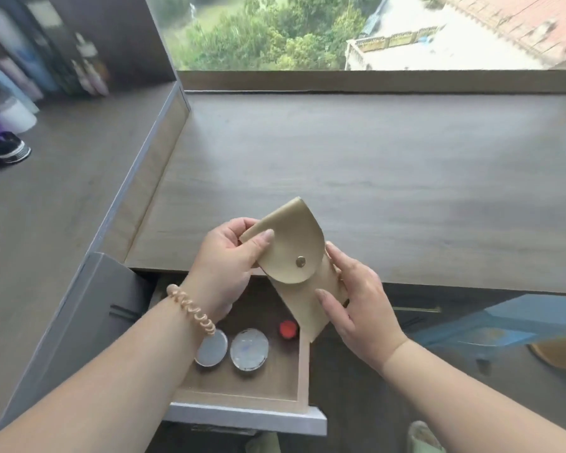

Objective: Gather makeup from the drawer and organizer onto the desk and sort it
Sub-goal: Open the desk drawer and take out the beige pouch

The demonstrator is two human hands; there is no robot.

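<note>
Both hands hold a beige snap-button pouch (291, 256) over the front edge of the wooden desk (373, 178), above the pulled-out drawer (242, 387). My left hand (229, 256) grips the pouch's upper left end, thumb on the rounded flap. My right hand (360, 299) grips its lower right side. The flap is snapped closed. Inside the drawer lie two round silver compacts (249, 349) (212, 349) and a small red object (288, 329).
A raised side shelf (62, 197) on the left carries blurred bottles and jars (13, 119) at its far end. A window sill (373, 80) runs along the desk's back. A blue and yellow object (520, 325) sits below the desk at right.
</note>
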